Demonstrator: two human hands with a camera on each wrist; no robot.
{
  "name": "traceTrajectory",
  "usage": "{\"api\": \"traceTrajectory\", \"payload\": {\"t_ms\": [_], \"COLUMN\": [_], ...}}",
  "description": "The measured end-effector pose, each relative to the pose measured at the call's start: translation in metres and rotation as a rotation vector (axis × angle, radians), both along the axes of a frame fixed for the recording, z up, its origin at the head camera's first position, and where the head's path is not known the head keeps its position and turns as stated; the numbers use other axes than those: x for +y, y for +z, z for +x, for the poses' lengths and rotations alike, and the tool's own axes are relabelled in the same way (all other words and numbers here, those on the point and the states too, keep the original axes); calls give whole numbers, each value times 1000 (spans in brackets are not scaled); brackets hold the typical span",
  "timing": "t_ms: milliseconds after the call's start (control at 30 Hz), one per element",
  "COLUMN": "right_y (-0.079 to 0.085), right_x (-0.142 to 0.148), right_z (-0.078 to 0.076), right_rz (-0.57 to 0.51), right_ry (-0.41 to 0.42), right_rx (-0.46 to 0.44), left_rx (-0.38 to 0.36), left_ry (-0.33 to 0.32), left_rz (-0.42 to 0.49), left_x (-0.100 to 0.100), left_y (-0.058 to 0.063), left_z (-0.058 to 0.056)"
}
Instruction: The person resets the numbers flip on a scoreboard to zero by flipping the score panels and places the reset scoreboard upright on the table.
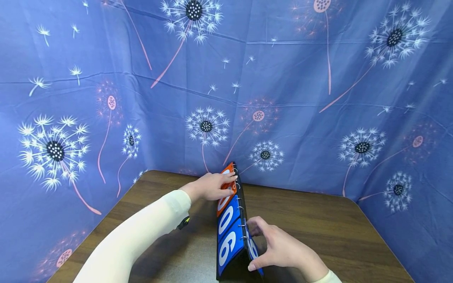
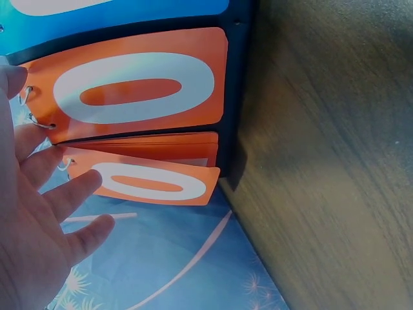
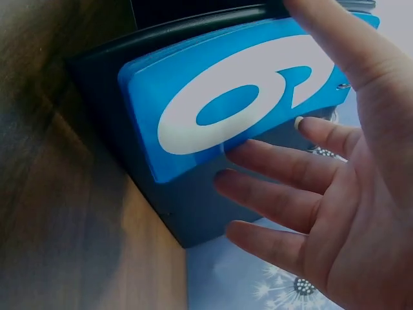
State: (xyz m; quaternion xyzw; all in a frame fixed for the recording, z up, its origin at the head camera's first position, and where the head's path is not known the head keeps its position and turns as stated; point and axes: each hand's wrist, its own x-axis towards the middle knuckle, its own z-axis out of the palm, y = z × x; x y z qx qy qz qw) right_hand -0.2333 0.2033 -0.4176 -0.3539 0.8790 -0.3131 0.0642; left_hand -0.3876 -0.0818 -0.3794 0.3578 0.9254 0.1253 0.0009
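A tent-shaped flip scoreboard stands on the table, its number cards hung from metal rings along the top ridge. Its left face carries orange cards with white 0s at the far end and blue cards nearer, reading 0 and 6. My left hand lies over the ridge at the orange end, fingers loosely extended, by the rings. One orange card there hangs tilted away from the board. On the other face, a blue card shows a white 6. My right hand is beside that card, thumb and fingers spread apart.
The brown wood-grain table has rounded far corners. A blue cloth printed with dandelions hangs behind it and along both sides. The scoreboard's far end stands close to that cloth.
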Motion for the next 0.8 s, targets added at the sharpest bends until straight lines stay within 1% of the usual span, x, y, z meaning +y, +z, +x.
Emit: {"api": "traceTrajectory", "payload": {"t_ms": [100,200,600,800], "right_y": [1,4,14,23], "right_x": [1,3,17,22], "right_z": [0,0,1,3], "right_rz": [-10,-5,15,4], "right_ry": [-3,-9,-15,-23], "right_rx": [-28,-37,-4,-11], "left_rx": [-1,-1,-2,-6], "left_ry": [1,-2,6,7], "left_rz": [-2,2,4,8], "left_x": [0,0,1,0], "left_y": [0,1,1,0], "left_z": [1,1,3,3]}}
